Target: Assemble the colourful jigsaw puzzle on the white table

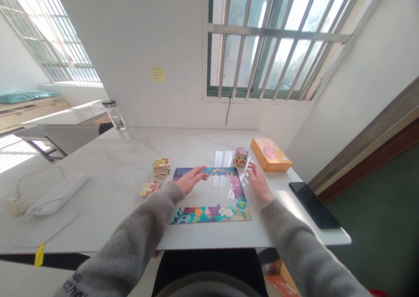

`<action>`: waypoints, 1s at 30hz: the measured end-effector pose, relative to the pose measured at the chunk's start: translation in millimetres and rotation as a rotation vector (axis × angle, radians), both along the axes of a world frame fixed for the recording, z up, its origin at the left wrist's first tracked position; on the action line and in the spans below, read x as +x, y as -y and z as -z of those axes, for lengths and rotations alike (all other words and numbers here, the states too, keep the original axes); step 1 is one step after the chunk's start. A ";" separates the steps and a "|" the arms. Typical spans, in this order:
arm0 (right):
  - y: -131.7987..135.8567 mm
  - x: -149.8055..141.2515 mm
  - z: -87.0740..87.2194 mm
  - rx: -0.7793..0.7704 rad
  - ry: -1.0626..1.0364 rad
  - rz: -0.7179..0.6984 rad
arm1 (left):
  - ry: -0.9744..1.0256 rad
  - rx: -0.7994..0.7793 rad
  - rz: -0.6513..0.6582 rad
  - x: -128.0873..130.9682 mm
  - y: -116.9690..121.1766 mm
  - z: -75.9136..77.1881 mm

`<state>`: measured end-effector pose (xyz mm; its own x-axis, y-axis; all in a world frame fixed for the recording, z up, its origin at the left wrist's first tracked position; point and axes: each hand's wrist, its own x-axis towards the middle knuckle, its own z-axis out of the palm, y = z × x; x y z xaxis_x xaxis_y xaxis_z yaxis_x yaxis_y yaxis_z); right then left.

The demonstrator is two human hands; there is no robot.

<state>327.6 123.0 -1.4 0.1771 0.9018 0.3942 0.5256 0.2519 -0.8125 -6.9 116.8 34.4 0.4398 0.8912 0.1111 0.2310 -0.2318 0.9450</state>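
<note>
A colourful jigsaw puzzle border lies flat on the white table, its pieces joined into a rectangular frame around bare tabletop. My left hand hovers over its upper left part, fingers stretched out and holding nothing; my forearm hides much of the left side. Beside the right-hand stack of puzzle pieces is my right hand, its fingers apart and slightly bent near the stack. Whether they touch it I cannot tell. Another stack of puzzle pieces stands left of the border, with a lower pile of pieces nearer me.
An orange box sits at the back right, and a black phone lies along the right edge. On the left are a white power strip with a cable and, farther back, a clear bottle. A wall with a barred window rises behind.
</note>
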 end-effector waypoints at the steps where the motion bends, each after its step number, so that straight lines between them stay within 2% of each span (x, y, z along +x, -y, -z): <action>1: -5.7 5.4 3.2 -0.022 -0.054 0.030 | 0.054 -0.114 0.016 17.6 -12.2 -6.1; 2: -11.1 9.9 6.2 -0.037 -0.106 0.055 | 0.099 -0.220 -0.010 35.9 -25.1 -11.7; 4: -20.3 16.5 11.0 -0.053 -0.198 0.077 | 0.151 -0.411 -0.169 71.6 -51.3 -20.1; 7: -29.2 21.2 14.4 -0.066 -0.322 0.045 | 0.126 -0.492 -0.228 114.3 -86.4 -24.1; 11: -32.3 22.8 12.8 -0.114 -0.472 0.009 | 0.076 -0.598 -0.239 145.3 -116.6 -20.9; 16: -32.0 22.3 8.3 -0.151 -0.465 -0.021 | 0.039 -0.657 -0.211 160.0 -130.2 -22.7; 30: -39.0 13.1 6.0 -0.149 -0.389 -0.096 | -0.014 -0.612 -0.149 174.7 -132.0 -22.8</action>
